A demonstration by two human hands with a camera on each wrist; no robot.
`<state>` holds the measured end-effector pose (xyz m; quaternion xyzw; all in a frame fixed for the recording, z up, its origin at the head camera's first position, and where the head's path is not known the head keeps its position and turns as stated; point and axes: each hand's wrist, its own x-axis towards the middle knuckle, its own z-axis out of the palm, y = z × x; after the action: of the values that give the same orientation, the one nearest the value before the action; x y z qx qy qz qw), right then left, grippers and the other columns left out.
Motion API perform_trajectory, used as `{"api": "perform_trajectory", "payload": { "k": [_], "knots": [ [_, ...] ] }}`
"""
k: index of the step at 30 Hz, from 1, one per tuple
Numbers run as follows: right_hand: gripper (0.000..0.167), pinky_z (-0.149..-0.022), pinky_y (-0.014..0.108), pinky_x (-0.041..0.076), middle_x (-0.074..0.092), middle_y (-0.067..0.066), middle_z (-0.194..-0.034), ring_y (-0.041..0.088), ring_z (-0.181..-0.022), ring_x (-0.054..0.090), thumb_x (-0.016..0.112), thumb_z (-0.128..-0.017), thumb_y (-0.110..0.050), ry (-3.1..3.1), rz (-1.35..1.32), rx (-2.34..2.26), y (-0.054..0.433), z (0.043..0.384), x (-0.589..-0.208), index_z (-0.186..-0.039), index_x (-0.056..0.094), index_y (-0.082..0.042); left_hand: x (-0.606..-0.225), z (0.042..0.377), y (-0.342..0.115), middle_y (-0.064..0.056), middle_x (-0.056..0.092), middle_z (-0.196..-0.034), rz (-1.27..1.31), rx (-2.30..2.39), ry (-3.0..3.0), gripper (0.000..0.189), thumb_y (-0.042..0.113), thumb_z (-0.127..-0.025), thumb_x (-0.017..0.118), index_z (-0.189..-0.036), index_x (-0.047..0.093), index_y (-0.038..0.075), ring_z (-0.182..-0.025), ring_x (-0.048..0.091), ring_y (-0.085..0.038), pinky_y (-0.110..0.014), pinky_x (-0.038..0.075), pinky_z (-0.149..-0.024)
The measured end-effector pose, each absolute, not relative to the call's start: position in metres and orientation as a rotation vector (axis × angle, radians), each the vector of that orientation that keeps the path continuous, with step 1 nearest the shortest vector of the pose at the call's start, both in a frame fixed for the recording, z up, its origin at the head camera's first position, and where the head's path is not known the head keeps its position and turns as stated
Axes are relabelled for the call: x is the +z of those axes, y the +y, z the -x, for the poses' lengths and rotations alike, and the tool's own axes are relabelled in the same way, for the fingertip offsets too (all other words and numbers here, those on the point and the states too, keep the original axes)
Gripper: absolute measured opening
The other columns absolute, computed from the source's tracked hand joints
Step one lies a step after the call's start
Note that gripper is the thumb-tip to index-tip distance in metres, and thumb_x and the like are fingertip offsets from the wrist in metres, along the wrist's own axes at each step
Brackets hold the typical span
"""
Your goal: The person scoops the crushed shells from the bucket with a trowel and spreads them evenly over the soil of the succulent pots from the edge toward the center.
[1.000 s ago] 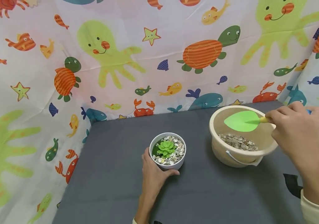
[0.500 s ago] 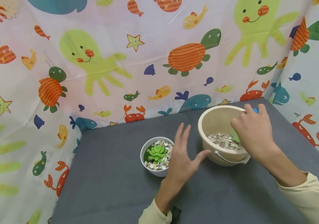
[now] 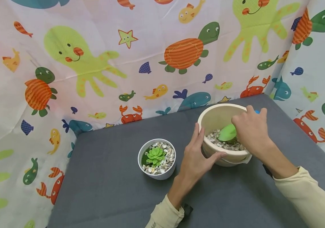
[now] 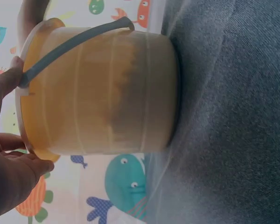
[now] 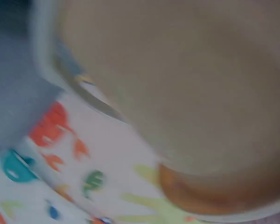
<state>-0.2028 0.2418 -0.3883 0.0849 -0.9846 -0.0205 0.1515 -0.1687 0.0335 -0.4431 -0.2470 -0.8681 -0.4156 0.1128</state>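
My right hand [image 3: 252,131] grips the handle of a toy trowel [image 3: 228,133] over the cream bucket [image 3: 218,118]. The trowel's green blade is down in the small shells [image 3: 213,136] at the bottom; my fist covers most of its handle, though a blue end shows. With fingers along its left side and thumb at the near edge, my left hand [image 3: 195,160] holds the bucket's rim; the left wrist view shows this too, beside the bucket's bail handle [image 4: 79,41]. The right wrist view is blurred and mostly filled by my hand.
Left of the bucket stands a white pot [image 3: 163,174] with a green succulent [image 3: 155,155] and shells around it. Both stand on a dark grey cloth surface [image 3: 108,177]. A curtain [image 3: 148,38] printed with sea animals hangs behind and at the sides.
My left hand has let go of the white pot and moved right onto the bucket's rim. My right hand has lowered the trowel from above the bucket into the shells. The head view has shifted.
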Motion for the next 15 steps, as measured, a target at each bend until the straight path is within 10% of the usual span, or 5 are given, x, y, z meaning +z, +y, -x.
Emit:
{"api": "perform_trajectory", "payload": {
  "k": [15],
  "knots": [
    [0.016,-0.075,0.047,0.028,0.074,0.006,-0.077,0.025,-0.084,0.051,0.089,-0.073,0.000,-2.752,-0.564,0.431,0.261,0.228,-0.400,-0.083,0.081,-0.010,-0.442,0.168,0.032,-0.014,0.024,-0.174,0.722,-1.283,-2.528,0.099,0.044,-0.083,0.089,-0.161,0.039,0.011,-0.152,0.044,-0.027,-0.039,0.050,-0.115]
  ]
}}
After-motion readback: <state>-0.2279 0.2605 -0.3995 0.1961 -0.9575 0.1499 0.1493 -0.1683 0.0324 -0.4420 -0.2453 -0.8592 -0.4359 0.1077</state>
